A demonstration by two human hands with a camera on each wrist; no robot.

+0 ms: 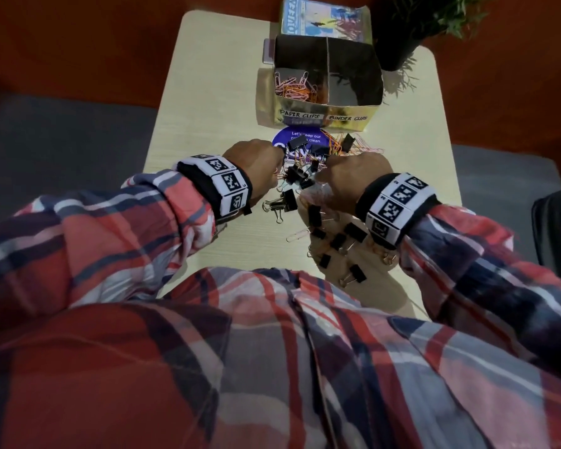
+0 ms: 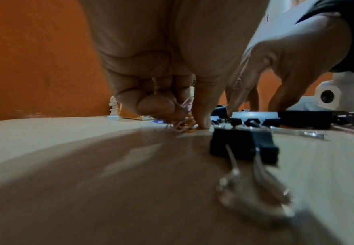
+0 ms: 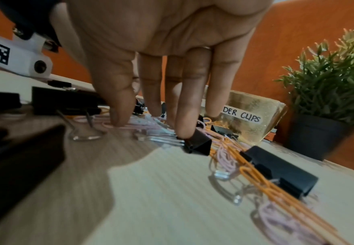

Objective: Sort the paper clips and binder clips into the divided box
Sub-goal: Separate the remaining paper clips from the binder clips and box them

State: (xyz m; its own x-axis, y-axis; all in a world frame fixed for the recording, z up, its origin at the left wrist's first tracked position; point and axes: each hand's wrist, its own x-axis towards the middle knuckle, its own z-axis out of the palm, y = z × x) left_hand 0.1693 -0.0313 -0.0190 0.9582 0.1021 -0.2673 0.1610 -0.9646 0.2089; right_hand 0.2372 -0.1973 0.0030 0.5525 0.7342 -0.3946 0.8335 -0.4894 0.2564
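Head view: paper clips (image 1: 293, 89) fill divided box's (image 1: 318, 116) left half, right empty (binder clips (image 1: 337, 241) scattered near); left hand (image 1: 256, 163) pinches paper clips; right hand (image 1: 353, 176) splayed, holding nothing.

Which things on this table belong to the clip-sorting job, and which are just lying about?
Part of the job:
divided box
paper clips already in its left section
loose paper clips
binder clips
left hand, holding paper clips
right hand

Just lying about:
potted plant
round purple sticker
printed box behind
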